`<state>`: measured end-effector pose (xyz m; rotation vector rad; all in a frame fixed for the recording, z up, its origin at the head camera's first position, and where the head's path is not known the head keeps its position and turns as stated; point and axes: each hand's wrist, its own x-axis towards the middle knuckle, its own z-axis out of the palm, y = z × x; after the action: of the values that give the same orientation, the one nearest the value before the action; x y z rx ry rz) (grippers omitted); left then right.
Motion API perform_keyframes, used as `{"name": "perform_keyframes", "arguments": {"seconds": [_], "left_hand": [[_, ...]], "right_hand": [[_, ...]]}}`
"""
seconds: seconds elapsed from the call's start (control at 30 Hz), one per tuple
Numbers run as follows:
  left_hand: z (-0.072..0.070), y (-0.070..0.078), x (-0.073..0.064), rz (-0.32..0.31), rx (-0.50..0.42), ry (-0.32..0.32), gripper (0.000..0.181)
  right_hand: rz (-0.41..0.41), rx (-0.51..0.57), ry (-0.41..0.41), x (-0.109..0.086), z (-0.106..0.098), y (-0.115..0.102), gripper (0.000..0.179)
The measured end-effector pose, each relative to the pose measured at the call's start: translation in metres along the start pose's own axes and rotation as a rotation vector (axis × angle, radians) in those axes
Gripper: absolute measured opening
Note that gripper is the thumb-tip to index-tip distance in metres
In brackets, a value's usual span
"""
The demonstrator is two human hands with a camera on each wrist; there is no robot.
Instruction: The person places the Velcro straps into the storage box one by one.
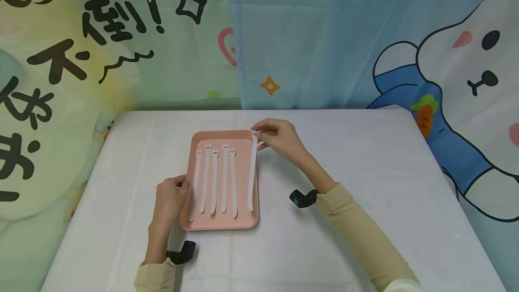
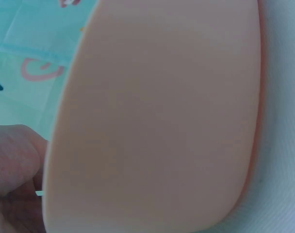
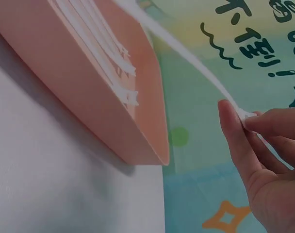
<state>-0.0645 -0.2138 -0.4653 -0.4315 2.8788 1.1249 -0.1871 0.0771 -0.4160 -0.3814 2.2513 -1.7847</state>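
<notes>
A pink rectangular tray [image 1: 242,179] stands on the white table, with several white cable ties [image 1: 225,179] lying lengthwise in a row inside it. At the tray's left rim my left hand [image 1: 172,195] grips the edge; the left wrist view is mostly filled by the tray's outer wall [image 2: 157,116], with part of the hand [image 2: 14,165] behind the rim. Above the far right corner, my right hand [image 1: 281,138] pinches one cable tie [image 1: 252,175] by its head between thumb and fingers. That tie's strap [image 3: 186,56] slants down over the tray's right side.
The white table [image 1: 344,148] reaches back to a printed cloth backdrop [image 1: 292,35]. A black wrist camera mount [image 1: 304,198] sits at the right wrist, and another black mount [image 1: 182,252] at the left wrist.
</notes>
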Motion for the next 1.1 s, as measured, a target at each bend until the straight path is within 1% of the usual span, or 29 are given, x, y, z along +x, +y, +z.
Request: {"name": "perform_keyframes", "arguments": {"seconds": [0.13,0.37,0.47,0.67,0.73,0.93,1.1], "left_hand": [[-0.001,0.002,-0.001,-0.006,0.001,0.001,0.032],[-0.001,0.001,0.000,0.010,-0.003,0.008,0.032],[0.000,0.000,0.001,0.013,-0.004,0.003,0.033],[0.001,0.000,0.002,0.002,-0.010,0.002,0.034],[0.002,-0.001,0.002,0.000,-0.007,0.003,0.034],[0.003,-0.001,0.002,-0.009,0.000,0.003,0.032],[0.002,0.000,0.002,-0.013,0.002,0.006,0.032]], "right_hand": [[0.003,-0.050,-0.031,0.006,0.007,0.004,0.020],[0.037,-0.131,-0.094,0.019,0.020,0.011,0.024],[0.044,-0.168,-0.097,0.023,0.025,0.015,0.025],[0.037,-0.220,-0.077,0.031,0.034,0.020,0.024],[0.031,-0.254,-0.078,0.033,0.036,0.022,0.023],[0.012,-0.402,-0.091,0.039,0.043,0.030,0.020],[-0.009,-0.521,-0.120,0.042,0.046,0.033,0.025]]}}
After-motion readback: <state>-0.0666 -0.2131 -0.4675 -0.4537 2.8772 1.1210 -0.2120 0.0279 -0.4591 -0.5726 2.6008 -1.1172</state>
